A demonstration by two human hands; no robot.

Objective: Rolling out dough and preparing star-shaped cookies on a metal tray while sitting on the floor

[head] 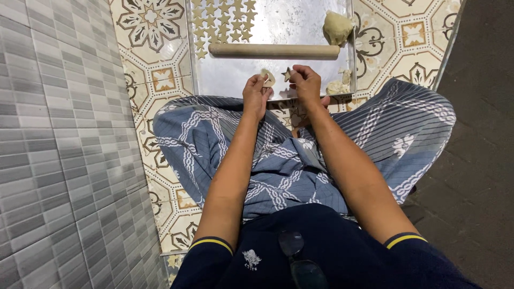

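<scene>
The left hand [256,95] is closed on a scrap of pale dough [267,78], pinched between thumb and fingertips just above the near edge of the tray [225,80]. The right hand [307,85] is closed too, its fingers curled around a small star-shaped piece [287,74] that sticks out toward the left hand; whether this is a cutter or a cut dough star cannot be told. The two hands are close together, the scrap and the star nearly touching.

Both hands hover over the tray, a shiny metal sheet lying flat on the floor in front of the person's crossed legs. On the tray, just beyond the hands, a wooden rolling pin [273,51] lies crosswise, reaching almost from side to side. Beyond the pin, in the far left part, rows of small dough stars [222,21] lie packed together, with one or two trailing down the left edge near the pin. At the far right corner sits a lump of dough [337,28]. Near the right hand, at the tray's near right corner, lie some dough bits [339,85].

The tray's near edge lies against the blue patterned cloth [289,160] over the person's legs. Patterned floor tiles [155,64] surround the tray, and a grey tiled wall [59,150] runs along the left.
</scene>
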